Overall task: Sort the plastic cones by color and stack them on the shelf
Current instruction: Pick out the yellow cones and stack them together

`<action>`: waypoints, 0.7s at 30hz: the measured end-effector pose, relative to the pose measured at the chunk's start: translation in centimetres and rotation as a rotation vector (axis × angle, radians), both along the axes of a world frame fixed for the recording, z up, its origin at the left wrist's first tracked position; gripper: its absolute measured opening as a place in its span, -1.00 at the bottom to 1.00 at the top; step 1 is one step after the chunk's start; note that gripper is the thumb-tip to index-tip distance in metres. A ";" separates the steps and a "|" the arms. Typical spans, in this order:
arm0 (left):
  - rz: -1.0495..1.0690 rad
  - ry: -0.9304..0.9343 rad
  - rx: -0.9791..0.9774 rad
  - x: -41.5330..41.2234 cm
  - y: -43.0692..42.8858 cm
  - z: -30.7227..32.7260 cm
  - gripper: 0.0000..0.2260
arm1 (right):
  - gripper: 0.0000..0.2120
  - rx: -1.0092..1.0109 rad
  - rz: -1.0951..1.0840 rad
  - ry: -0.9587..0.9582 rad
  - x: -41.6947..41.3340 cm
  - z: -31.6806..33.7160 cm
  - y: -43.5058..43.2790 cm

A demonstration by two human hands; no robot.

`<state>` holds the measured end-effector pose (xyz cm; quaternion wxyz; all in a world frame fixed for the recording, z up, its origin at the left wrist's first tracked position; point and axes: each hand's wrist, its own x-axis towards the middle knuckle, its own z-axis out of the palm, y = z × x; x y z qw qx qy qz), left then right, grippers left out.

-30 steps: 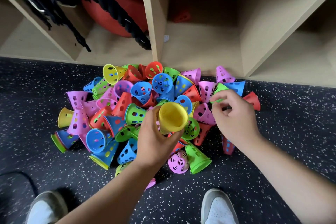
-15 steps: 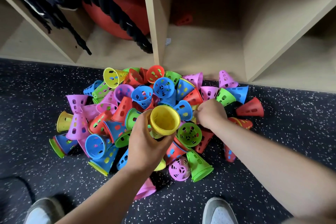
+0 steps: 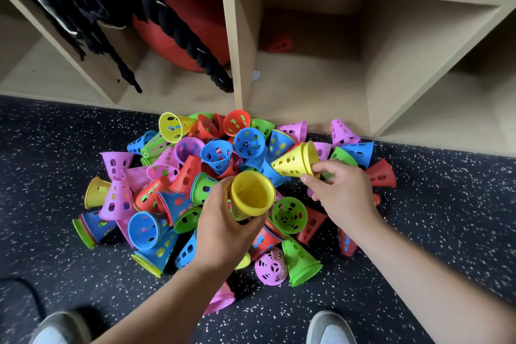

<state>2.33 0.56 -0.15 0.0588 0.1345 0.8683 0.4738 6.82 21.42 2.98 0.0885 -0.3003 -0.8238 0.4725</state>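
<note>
One yellow cone pinched by right hand; left hand grips yellow stack.

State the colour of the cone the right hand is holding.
Yellow; the cone shows best in the head view.

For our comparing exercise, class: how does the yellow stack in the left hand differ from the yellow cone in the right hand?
Pose: the stack turns its open mouth to the camera; the cone lies sideways, tip pointing left, holes showing. Grip: the left hand wraps the stack's body; the right hand pinches the cone's rim. Both are yellow, held over the pile.
</note>
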 end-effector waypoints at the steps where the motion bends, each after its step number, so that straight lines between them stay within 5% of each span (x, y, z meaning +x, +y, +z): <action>1: 0.003 0.001 -0.002 -0.1 0.0 0.0 -0.40 | -0.84 0.004 0.015 0.047 0.1 -0.1 -0.1; 10: 0.034 0.004 0.006 -0.7 -0.1 0.5 -0.41 | -0.84 0.138 0.181 0.509 0.8 3.7 -1.6; 15: 0.028 -0.020 0.101 -0.8 1.2 1.5 -0.41 | -0.72 0.041 0.457 0.431 0.4 4.0 -2.9; 18: 0.038 -0.017 0.110 -1.1 1.4 1.7 -0.42 | -0.83 0.006 0.258 0.395 -0.6 3.6 -1.7; 21: 0.042 -0.024 0.110 -1.5 1.2 1.6 -0.44 | -0.80 0.106 0.093 0.159 -4.0 1.1 1.2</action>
